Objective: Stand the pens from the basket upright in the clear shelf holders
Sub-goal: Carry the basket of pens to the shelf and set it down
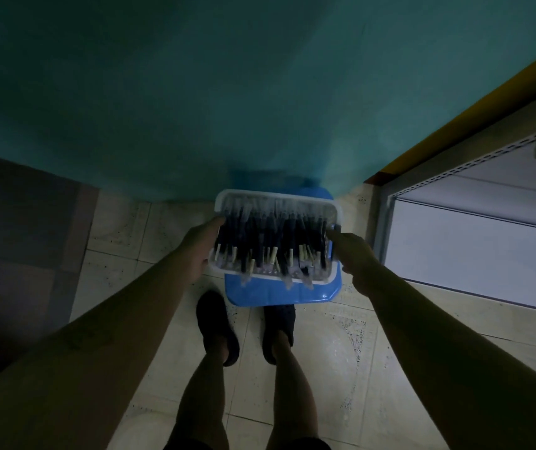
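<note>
Right now your left hand (199, 251) and right hand (356, 254) clasp the sides of a white basket (292, 194) crammed with dark, cream-tipped pens (260, 235), over a blue stool (276, 292).

Access around basket (260, 193) on stool (276, 293): wall (260, 108) close behind, shelf frame (380, 228) near right. Open floor (114, 241) left, up to a dark, seemingly flat panel (23, 238); space above unobstructed.

White basket (276, 193), dark pens (260, 235) with cream ends, blue stool (270, 292), teal wall (227, 92), speckled cream floor tiles (341, 368)
</note>
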`<action>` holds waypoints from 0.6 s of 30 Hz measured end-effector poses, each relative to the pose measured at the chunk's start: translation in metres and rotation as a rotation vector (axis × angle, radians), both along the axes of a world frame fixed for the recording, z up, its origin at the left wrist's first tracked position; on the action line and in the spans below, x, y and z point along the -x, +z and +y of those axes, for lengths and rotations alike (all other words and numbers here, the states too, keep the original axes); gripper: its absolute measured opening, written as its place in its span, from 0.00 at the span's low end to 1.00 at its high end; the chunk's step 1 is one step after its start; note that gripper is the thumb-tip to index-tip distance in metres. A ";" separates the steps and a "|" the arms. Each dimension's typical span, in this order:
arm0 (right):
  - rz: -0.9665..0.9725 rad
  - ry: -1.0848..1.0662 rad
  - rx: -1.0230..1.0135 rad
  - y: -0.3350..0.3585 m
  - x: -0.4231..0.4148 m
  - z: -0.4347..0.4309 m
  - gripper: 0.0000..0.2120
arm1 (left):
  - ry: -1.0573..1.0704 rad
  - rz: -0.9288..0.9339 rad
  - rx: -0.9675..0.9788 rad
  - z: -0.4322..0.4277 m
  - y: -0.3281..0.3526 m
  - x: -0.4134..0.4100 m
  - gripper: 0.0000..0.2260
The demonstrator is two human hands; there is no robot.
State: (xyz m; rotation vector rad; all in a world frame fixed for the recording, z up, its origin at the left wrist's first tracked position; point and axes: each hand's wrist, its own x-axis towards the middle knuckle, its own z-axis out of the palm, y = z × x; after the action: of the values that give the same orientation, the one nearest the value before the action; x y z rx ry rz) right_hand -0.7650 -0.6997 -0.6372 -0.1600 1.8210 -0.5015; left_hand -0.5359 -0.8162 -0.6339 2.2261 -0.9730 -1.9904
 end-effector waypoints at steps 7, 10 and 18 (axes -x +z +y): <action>-0.043 0.019 0.004 -0.009 0.001 0.003 0.06 | -0.156 -0.116 0.068 -0.005 -0.005 -0.007 0.14; -0.012 0.084 -0.038 -0.005 0.001 0.004 0.08 | -0.214 -0.166 0.112 0.000 -0.001 -0.009 0.12; 0.092 0.141 -0.071 0.027 -0.009 0.027 0.20 | -0.239 -0.192 0.150 0.032 0.040 -0.016 0.14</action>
State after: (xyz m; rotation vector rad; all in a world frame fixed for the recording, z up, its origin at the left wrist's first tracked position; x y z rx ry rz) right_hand -0.7558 -0.6729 -0.6106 -0.2640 1.8985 -0.3349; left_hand -0.5204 -0.7843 -0.5939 2.3473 -1.4194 -1.7341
